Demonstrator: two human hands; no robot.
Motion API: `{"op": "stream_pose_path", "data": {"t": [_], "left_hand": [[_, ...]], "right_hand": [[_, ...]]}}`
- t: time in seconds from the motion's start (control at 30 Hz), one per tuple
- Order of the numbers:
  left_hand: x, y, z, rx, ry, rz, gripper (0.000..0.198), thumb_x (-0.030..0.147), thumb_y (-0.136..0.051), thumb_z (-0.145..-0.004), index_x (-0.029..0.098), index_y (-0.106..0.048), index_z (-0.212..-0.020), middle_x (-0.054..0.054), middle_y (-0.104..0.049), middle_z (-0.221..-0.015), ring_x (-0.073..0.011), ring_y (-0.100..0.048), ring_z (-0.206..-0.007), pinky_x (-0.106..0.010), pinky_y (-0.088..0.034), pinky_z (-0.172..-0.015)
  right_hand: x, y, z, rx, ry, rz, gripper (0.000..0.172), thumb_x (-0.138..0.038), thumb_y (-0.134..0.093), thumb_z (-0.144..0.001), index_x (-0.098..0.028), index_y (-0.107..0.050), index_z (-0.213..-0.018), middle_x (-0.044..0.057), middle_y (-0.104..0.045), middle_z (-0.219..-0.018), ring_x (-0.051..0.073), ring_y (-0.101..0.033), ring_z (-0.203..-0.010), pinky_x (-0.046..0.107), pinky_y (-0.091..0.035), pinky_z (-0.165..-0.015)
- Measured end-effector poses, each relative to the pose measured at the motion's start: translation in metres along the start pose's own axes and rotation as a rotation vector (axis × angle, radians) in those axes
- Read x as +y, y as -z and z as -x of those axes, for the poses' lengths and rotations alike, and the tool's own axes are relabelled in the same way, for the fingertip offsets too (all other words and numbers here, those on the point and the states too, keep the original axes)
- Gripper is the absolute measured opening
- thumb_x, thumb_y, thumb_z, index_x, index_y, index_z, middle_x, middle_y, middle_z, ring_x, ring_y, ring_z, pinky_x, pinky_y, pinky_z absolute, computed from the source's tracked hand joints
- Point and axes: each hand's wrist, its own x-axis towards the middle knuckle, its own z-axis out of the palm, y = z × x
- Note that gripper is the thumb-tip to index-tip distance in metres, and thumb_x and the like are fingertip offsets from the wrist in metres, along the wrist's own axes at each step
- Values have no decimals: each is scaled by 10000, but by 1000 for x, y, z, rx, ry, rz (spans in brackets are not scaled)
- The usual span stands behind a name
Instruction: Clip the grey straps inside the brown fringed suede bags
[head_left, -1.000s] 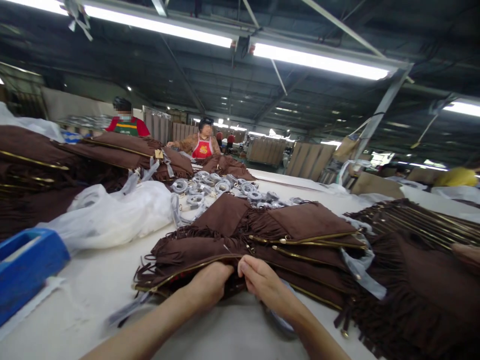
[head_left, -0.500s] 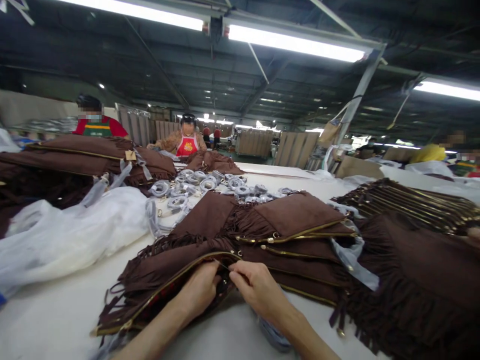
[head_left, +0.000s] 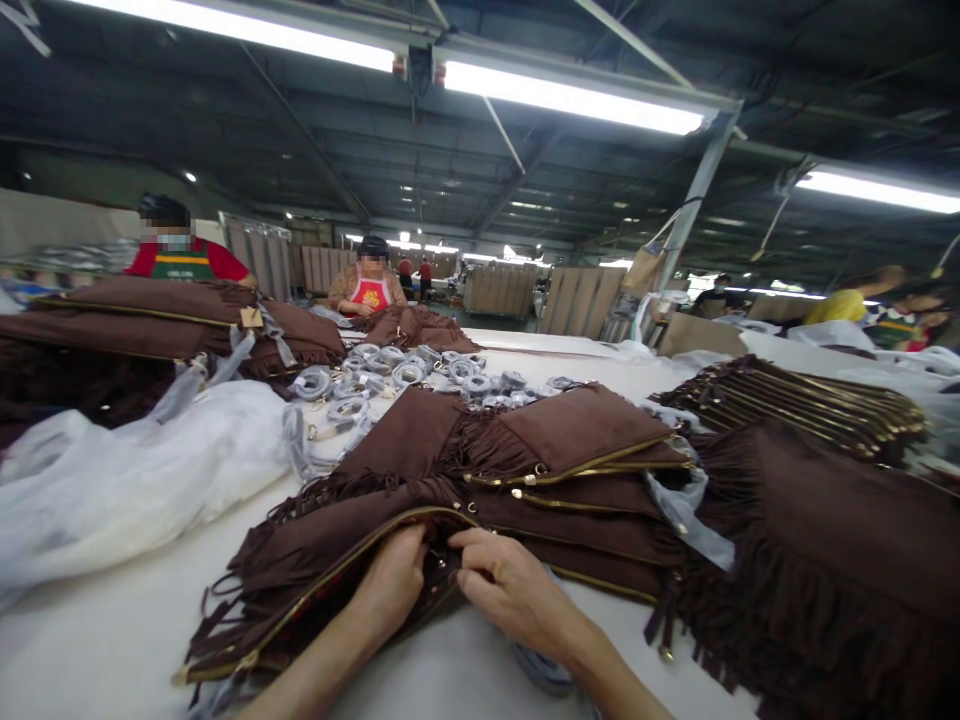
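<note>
A brown fringed bag [head_left: 330, 530] lies in front of me with its gold zipper open, its mouth facing me. My left hand [head_left: 394, 580] reaches into the opening, fingers curled; what its fingertips hold is hidden. At the right edge of the opening is my right hand [head_left: 510, 585], its fingers bent and drawn together by the bag's edge; whatever they pinch is too small to make out. Small metal fittings show between the hands. More brown fringed bags [head_left: 592, 430] with gold zippers are stacked just behind and to the right.
Coiled grey straps [head_left: 409, 372] lie mid-table. White plastic wrapping [head_left: 150, 480] and piled brown bags [head_left: 165, 310] are at left. Bags with gold zippers [head_left: 795, 400] and a large fringed piece [head_left: 862, 530] are at right. Several people work beyond the white table [head_left: 90, 640].
My right hand has turned slightly, its index finger now reaching further toward the opening. My left hand stays inside the bag. The whole view has shifted a little.
</note>
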Motion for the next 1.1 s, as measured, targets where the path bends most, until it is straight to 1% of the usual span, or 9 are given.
{"op": "stream_pose_path", "data": {"t": [0.1, 0.2, 0.3, 0.47, 0.63, 0.83, 0.97, 1.1], "left_hand": [[0, -1, 0, 13, -3, 9, 448, 90, -384, -768, 116, -664, -1115, -137, -682, -1170, -278, -580, -1149, -437, -391, -1067], [-2, -2, -1, 20, -16, 13, 457, 77, -391, -760, 121, -660, -1126, -132, -676, -1188, -277, -572, -1170, -439, -374, -1084], [-6, -4, -1, 32, -17, 16, 449, 71, -404, -753, 128, -667, -1112, -129, -685, -1172, -283, -585, -1151, -447, -389, -1072], [-6, -4, 0, 43, -37, 36, 439, 77, -416, -753, 137, -674, -1104, -128, -682, -1176, -290, -588, -1141, -464, -391, -1070], [-3, -2, -1, 37, -41, 25, 442, 57, -404, -739, 142, -673, -1079, -117, -690, -1159, -277, -589, -1140, -449, -393, -1077], [0, 0, -2, 30, -62, 42, 464, 71, -400, -770, 161, -682, -1127, -98, -687, -1198, -269, -586, -1162, -447, -383, -1092], [2, 1, -4, -20, -72, 93, 501, 75, -380, -766, 173, -690, -1147, -75, -692, -1207, -251, -597, -1161, -425, -400, -1084], [4, 4, -5, -69, -53, 66, 501, 70, -370, -758, 160, -711, -1113, -81, -710, -1173, -252, -626, -1114, -415, -437, -1047]], "right_hand": [[1, -5, -2, 13, -29, 68, 249, -105, -489, -809, -180, -573, -587, 37, -699, -1001, 160, -635, -879, 223, -412, -785], [-1, -11, -4, 32, -94, 173, 239, -108, -485, -811, -179, -593, -610, 24, -693, -932, 151, -630, -820, 229, -384, -709], [-6, -13, -7, 31, -157, 237, 232, -118, -481, -808, -180, -607, -624, 19, -689, -880, 149, -625, -784, 246, -347, -652], [-11, -13, -11, 19, -203, 312, 235, -140, -469, -814, -181, -632, -652, 25, -694, -892, 150, -627, -768, 274, -299, -610], [-9, -14, -12, -11, -178, 304, 236, -157, -478, -814, -184, -657, -663, 18, -701, -956, 151, -637, -806, 268, -313, -630], [-6, -17, -14, 5, -202, 359, 238, -172, -480, -822, -188, -670, -681, 27, -708, -928, 163, -648, -797, 269, -319, -621], [-6, -21, -16, 16, -231, 409, 246, -182, -473, -828, -193, -686, -706, 43, -711, -910, 178, -655, -796, 269, -332, -613], [-8, -24, -16, 30, -249, 455, 245, -186, -474, -833, -190, -703, -744, 62, -706, -911, 198, -667, -820, 269, -373, -632]]}}
